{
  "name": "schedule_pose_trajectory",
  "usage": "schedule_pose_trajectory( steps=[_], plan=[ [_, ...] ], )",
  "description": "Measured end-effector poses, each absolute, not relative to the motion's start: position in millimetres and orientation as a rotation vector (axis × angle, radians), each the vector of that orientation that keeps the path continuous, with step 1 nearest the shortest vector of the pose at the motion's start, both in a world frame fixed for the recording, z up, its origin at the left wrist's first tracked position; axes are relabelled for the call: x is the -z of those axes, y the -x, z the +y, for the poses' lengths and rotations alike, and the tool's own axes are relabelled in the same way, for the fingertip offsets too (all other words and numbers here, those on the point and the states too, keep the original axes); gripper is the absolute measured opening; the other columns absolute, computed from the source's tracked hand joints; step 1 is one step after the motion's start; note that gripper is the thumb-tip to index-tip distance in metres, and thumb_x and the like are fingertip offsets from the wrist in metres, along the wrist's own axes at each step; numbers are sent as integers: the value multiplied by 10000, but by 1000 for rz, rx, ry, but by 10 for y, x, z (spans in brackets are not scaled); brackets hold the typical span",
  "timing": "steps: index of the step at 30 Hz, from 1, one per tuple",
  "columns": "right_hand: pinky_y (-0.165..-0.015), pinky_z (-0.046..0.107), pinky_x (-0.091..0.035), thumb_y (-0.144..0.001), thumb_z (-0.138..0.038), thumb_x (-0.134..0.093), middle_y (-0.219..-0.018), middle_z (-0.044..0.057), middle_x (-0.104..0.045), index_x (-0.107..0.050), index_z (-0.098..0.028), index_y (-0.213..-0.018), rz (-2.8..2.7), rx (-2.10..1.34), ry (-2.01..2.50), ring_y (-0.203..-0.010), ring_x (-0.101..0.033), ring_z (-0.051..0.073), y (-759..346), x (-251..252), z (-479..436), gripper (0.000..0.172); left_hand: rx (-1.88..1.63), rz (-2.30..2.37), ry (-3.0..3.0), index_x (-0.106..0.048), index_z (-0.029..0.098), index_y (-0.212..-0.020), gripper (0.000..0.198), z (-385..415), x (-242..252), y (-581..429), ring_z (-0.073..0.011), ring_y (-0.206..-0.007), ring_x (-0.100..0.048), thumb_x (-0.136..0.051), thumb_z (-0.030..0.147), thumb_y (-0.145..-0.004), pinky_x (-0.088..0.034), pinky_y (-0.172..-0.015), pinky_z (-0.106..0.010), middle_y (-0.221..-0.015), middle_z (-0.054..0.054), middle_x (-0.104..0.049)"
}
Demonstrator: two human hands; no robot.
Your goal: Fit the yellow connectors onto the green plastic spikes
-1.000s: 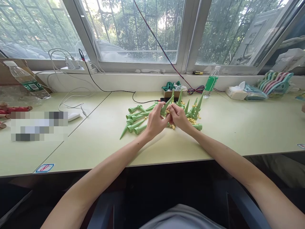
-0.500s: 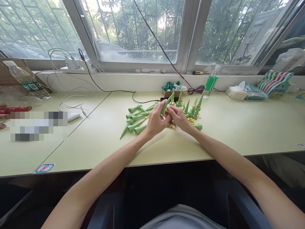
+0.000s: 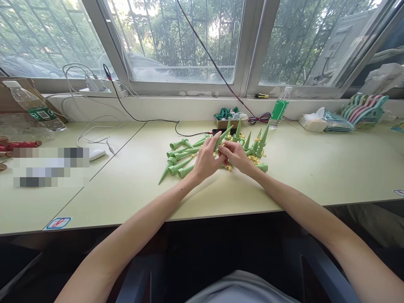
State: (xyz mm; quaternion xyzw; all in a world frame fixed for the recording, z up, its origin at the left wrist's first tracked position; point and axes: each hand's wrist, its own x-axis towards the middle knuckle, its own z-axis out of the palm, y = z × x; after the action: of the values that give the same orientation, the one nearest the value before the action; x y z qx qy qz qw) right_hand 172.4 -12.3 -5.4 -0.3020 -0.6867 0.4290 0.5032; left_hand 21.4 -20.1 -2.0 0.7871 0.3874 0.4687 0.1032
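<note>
My left hand [image 3: 208, 159] is closed around a green plastic watering spike [image 3: 224, 135], whose pointed end slants up to the right. Thumb and fingertips of my right hand [image 3: 236, 155] pinch a small yellow valve [image 3: 223, 145] at the spike's lower part; the fingers hide most of it. Left of my hands, several green spikes [image 3: 179, 156] lie on the table. To the right, more spikes [image 3: 264, 141] fitted with yellow valves stand points up. Loose yellow valves [image 3: 253, 159] lie in a small heap beside my right hand.
A small cardboard box [image 3: 223, 124] stands behind the spikes. A bottle with a green label [image 3: 279, 110], a tissue pack [image 3: 313, 122] and plastic racks [image 3: 366, 110] line the back right. Cables [image 3: 94, 126], another bottle [image 3: 39, 109] and red rolls [image 3: 23, 145] are on the left.
The spike in my left hand has tipped further to the right. My right fingertips have shifted slightly at its lower part; the rest looks the same.
</note>
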Motion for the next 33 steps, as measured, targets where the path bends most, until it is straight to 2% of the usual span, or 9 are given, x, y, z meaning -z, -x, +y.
schedule_pose_trajectory(
  steps=[7,11,15,22,33],
  plan=[
    [-369,243,-361,-850,-620,-683,-486,-49,-514,-546,-208,-702,-1682,-1017,745,-384,-502,112,-1726,60,-122,459,-1332,1173,-2327,-475,236,-1492,677,-191,28,-200,-120,-729,-556,-563,152,-825,-516,-727,-280,-1174,-86,-623],
    [-381,243,-377,-871,-613,-660,-485,-47,-520,-537,-207,-696,-1704,-997,777,-389,-514,115,-1736,69,-115,459,-1294,1208,-2364,-501,229,-1468,679,-192,15,-189,-147,-779,-577,-580,161,-798,-517,-725,-291,-1211,-92,-642],
    [-389,240,-375,-853,-608,-679,-475,-40,-527,-508,-207,-651,-1723,-962,823,-399,-521,116,-1735,50,-132,481,-1239,1256,-2420,-513,232,-1453,671,-205,-25,-168,-177,-847,-617,-595,186,-788,-531,-786,-323,-1283,-94,-642],
    [-396,240,-368,-858,-558,-686,-473,-40,-523,-506,-203,-628,-1746,-909,818,-396,-512,111,-1728,15,-165,460,-1178,1333,-2471,-521,229,-1438,656,-230,-73,-164,-244,-1042,-656,-612,222,-788,-532,-889,-355,-1265,-93,-666],
    [-456,249,-381,-883,-460,-655,-507,-23,-537,-519,-199,-643,-1817,-724,855,-452,-505,116,-1754,33,-143,381,-1170,1345,-2504,-540,207,-1377,623,-213,-32,-168,-232,-911,-657,-610,191,-758,-516,-768,-329,-1158,-95,-701]
  ],
)
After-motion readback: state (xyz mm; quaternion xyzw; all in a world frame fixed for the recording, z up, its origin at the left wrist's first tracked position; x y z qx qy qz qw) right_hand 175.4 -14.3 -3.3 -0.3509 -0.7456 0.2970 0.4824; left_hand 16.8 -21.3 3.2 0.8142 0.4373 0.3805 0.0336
